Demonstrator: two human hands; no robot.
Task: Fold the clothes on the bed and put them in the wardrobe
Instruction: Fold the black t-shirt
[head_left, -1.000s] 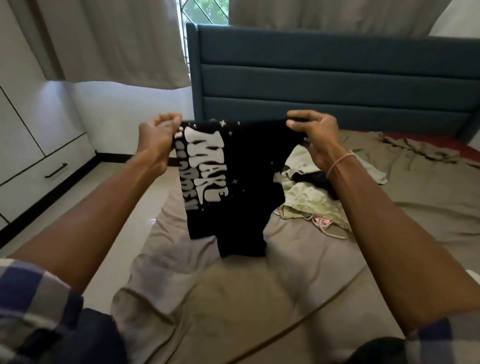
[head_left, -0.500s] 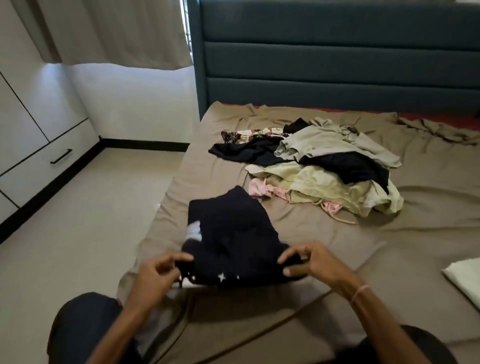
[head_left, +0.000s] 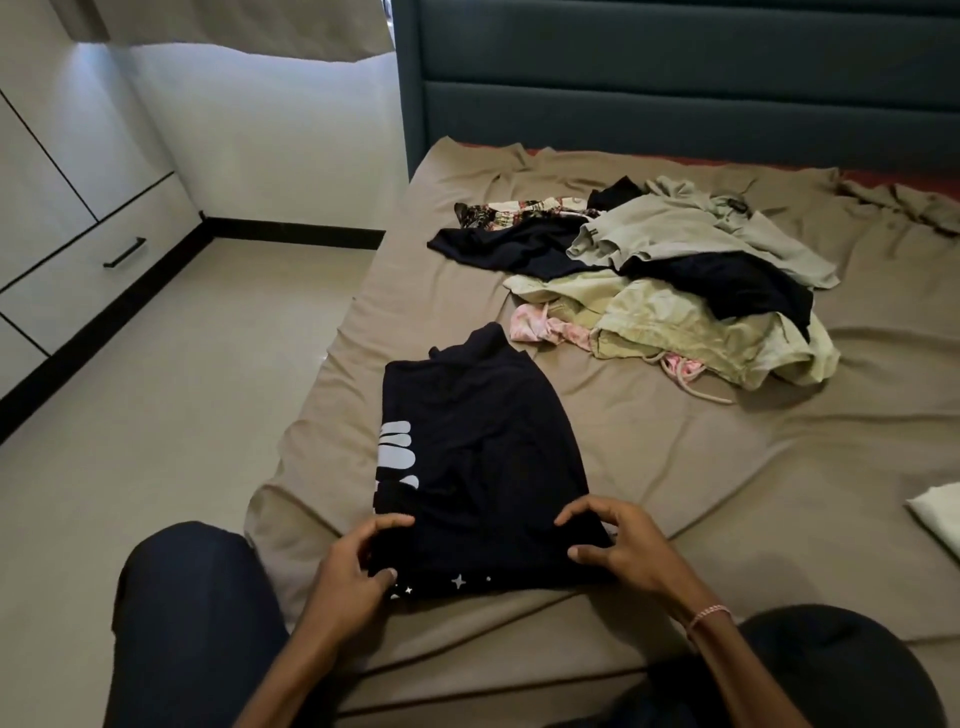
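— Where is the shirt?

— The black T-shirt (head_left: 483, 467) lies flat on the bed sheet (head_left: 675, 467), folded lengthways. White lettering shows along its left edge (and small white stars along the near hem).

— And your hands?

— My left grip (head_left: 353, 571) is at the T-shirt's near left corner, thumb on top and fingers curled under the edge, pinching the cloth. My right grip (head_left: 623, 545) is at the near right corner. Its fingers are bent with the tips down on the fabric and the thumb at the near edge, closed on the cloth. A pink bracelet (head_left: 709, 616) sits on that wrist.

— What else is around it?

— Beyond the T-shirt and to its right is a pile of clothes (head_left: 665, 291) in pale green, grey, dark and patterned pieces. A pink one lies just beside the T-shirt's far end. Farther beyond stands the teal headboard (head_left: 675, 78). Well to the T-shirt's right is a white folded cloth (head_left: 935, 514). To its left, across the floor (head_left: 182, 389), is the white wardrobe (head_left: 62, 208) with a dark drawer handle (head_left: 124, 253).
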